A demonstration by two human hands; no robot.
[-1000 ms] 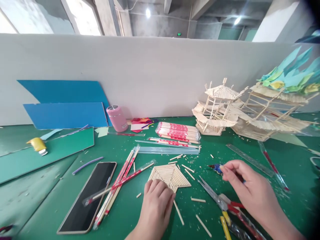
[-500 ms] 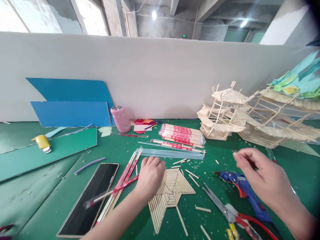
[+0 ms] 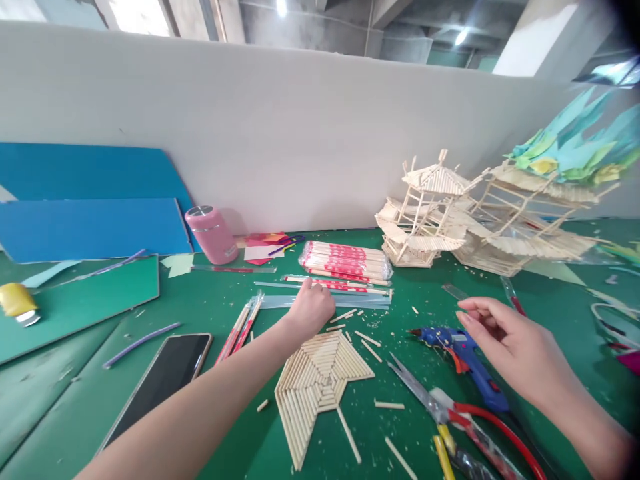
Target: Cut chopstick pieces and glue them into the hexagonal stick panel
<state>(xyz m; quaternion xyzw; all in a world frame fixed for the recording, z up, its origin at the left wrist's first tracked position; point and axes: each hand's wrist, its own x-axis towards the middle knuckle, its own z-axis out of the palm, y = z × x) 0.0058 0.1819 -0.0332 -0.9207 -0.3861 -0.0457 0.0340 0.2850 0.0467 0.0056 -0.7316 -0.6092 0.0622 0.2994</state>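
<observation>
My left hand reaches forward over the green table, its fingertips at the loose wrapped chopsticks lying in front of a full pack of chopsticks. Its fingers are curled; whether they grip a stick I cannot tell. Just behind that hand lies a flat panel of glued sticks. My right hand hovers empty with loosely bent, parted fingers above the blue glue gun, which lies on the table.
Scissors with red handles lie near the front right. A phone and more chopsticks lie left. A pink bottle, blue boards and two stick pavilion models stand along the back wall. Cut stick bits are scattered about.
My left hand left the stick panel and moved forward to the wrapped chopsticks. My right hand let go of the glue gun, which now lies on the table, and lifted above it.
</observation>
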